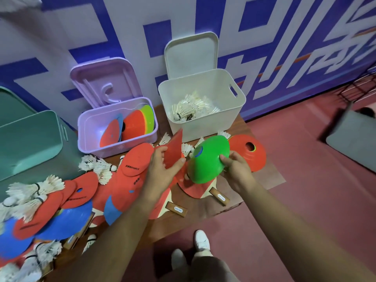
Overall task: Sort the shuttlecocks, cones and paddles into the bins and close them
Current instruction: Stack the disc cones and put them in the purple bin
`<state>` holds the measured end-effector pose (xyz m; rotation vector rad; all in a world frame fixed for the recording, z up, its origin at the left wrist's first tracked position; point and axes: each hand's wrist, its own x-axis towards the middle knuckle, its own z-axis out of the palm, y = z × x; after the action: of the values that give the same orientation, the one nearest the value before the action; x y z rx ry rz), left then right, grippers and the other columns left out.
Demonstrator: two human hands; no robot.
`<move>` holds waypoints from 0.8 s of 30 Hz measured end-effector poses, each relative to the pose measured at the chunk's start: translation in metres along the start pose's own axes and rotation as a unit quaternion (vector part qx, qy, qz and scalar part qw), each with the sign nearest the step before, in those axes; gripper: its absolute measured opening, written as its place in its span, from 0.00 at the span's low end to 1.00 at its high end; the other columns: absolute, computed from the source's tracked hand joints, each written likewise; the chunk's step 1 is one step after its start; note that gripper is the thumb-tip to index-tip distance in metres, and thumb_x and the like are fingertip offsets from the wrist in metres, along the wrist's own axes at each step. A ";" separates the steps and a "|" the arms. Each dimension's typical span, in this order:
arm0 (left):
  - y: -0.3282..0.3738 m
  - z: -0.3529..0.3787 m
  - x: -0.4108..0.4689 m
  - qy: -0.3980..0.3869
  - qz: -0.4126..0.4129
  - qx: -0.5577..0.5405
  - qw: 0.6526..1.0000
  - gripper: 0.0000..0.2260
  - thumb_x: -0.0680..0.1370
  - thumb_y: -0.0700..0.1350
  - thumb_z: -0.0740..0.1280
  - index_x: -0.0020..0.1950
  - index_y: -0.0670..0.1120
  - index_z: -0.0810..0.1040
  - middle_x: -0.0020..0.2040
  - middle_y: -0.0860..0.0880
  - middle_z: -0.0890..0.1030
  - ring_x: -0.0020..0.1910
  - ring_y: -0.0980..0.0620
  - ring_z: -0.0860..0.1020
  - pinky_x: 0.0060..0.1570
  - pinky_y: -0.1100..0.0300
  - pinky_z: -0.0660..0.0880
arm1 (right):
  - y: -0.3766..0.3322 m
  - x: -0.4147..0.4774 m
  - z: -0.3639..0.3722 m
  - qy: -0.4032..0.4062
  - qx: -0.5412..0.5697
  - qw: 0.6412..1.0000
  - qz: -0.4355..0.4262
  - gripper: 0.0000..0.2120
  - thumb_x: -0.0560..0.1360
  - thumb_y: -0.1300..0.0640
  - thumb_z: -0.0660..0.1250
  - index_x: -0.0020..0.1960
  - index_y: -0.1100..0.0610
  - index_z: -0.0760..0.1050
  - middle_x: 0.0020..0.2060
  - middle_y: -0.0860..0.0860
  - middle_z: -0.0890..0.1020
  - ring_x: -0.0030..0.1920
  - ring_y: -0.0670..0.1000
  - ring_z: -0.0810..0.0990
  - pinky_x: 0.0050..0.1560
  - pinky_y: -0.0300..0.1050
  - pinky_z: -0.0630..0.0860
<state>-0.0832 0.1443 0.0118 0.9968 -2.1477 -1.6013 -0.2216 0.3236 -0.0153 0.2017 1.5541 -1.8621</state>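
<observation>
Even indoor light, soft shadows, wide-angle bending at the edges (corners blur, upper left especially).

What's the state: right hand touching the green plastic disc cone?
Touching. Head view shows the right hand gripping the green plastic disc cone at its rim.

Person, head-camera view down the body.

Left hand (162, 169), right hand (236, 169): both bare. One thumbnail on the left hand shows short and plain.

Left forearm (114, 231), right forearm (284, 216): bare along the whole visible length, from the wrists back to the frame edge.

Below the hands, between the two arms: a white shoe (202, 240), low-cut with a smooth rounded toe, on the right hand's side. A second shoe (177, 258) is nearer the left hand's side, also pale, blurred, with its rear under cloth.

Trousers (205, 267): pale grey-beige and loose, with the hem over the shoe tops. The weave and seams are too blurred to read.
</observation>
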 end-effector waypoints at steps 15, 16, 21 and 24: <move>0.040 0.036 -0.015 -0.070 -0.113 -0.285 0.949 0.19 0.77 0.43 0.70 0.66 0.49 0.70 0.53 0.46 0.84 0.50 0.48 0.82 0.61 0.46 0.75 | -0.023 -0.058 0.023 -0.175 -0.314 0.899 -0.249 0.07 0.76 0.63 0.68 0.47 0.51 0.79 0.36 0.42 0.80 0.38 0.41 0.76 0.42 0.39 0.71; 0.044 0.041 -0.015 -0.077 -0.114 -0.294 0.946 0.20 0.76 0.44 0.70 0.66 0.51 0.70 0.55 0.45 0.83 0.51 0.48 0.82 0.61 0.47 0.75 | -0.026 -0.056 0.018 -0.182 -0.310 0.901 -0.244 0.07 0.76 0.62 0.69 0.47 0.50 0.79 0.37 0.42 0.80 0.39 0.42 0.77 0.43 0.40 0.72; 0.065 0.083 -0.014 -0.081 -0.108 -0.271 0.953 0.17 0.77 0.43 0.69 0.64 0.53 0.71 0.47 0.47 0.85 0.43 0.50 0.83 0.45 0.57 0.80 | -0.041 -0.033 -0.023 -0.208 -0.289 0.907 -0.224 0.06 0.76 0.60 0.69 0.51 0.51 0.81 0.45 0.50 0.84 0.44 0.50 0.81 0.46 0.48 0.77; 0.075 0.115 -0.009 -0.041 -0.094 -0.227 0.968 0.16 0.77 0.41 0.69 0.64 0.49 0.72 0.47 0.42 0.84 0.40 0.48 0.82 0.37 0.59 0.80 | -0.055 -0.022 -0.053 -0.245 -0.258 0.916 -0.183 0.10 0.76 0.65 0.69 0.54 0.54 0.81 0.47 0.46 0.84 0.48 0.43 0.81 0.51 0.39 0.76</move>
<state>-0.1715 0.2455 0.0427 1.0139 -1.6472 -2.1278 -0.2538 0.3827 0.0259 -0.7854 1.7147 -1.5149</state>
